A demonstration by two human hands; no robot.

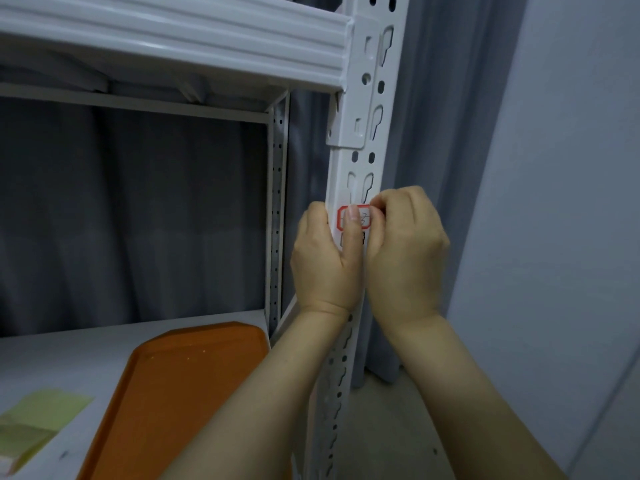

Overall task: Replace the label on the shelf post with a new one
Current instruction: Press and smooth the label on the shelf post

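Dim, cool, even light, soft shadows under the shelf, slight blur throughout, wide-angle bending at edges

Storage room, white slotted steel shelving [173, 39], grey curtain [138, 220] behind, bare concrete floor [391, 420]

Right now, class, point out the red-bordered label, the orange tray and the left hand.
red-bordered label [364, 220], head view, white middle with the writing.
orange tray [180, 393], head view, bare flat floor.
left hand [325, 261], head view, middle of the hand.

Lower shelf board [52, 355]: white, carrying a tray and paper.
Orange tray [180, 403]: lying flat toward its right end.
Yellow-green paper [41, 417]: lying left of the tray, apart.
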